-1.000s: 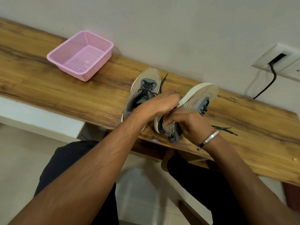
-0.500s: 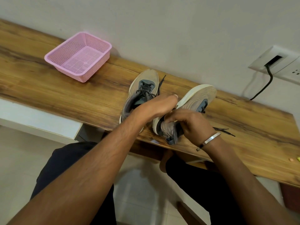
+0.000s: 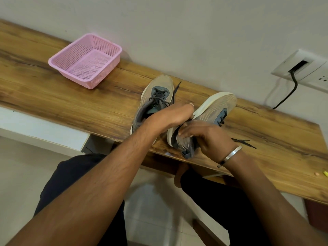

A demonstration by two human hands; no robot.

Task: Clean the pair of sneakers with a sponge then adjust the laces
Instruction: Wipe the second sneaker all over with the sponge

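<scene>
Two grey-beige sneakers lie on the wooden table (image 3: 62,96). The left sneaker (image 3: 157,94) stands upright, its dark laces tied loosely. Tipped onto its side, the right sneaker (image 3: 212,108) shows its pale sole towards the left. My left hand (image 3: 173,116) reaches across the left sneaker and curls against the sole side of the right sneaker; its fingertips are hidden. My right hand (image 3: 208,137) grips the heel and collar of the right sneaker near the table's front edge. Dark lace ends (image 3: 244,142) trail on the table behind my right wrist. No sponge is in view.
A pink mesh basket (image 3: 87,62) sits at the back left of the table. A wall socket (image 3: 301,68) with a black cable hangs at the right. Small yellow and pink bits (image 3: 324,173) lie near the right front edge. My knees are under the table.
Both hands stay on the right sneaker. My right fingers have shifted slightly over its heel. The view has drifted a little.
</scene>
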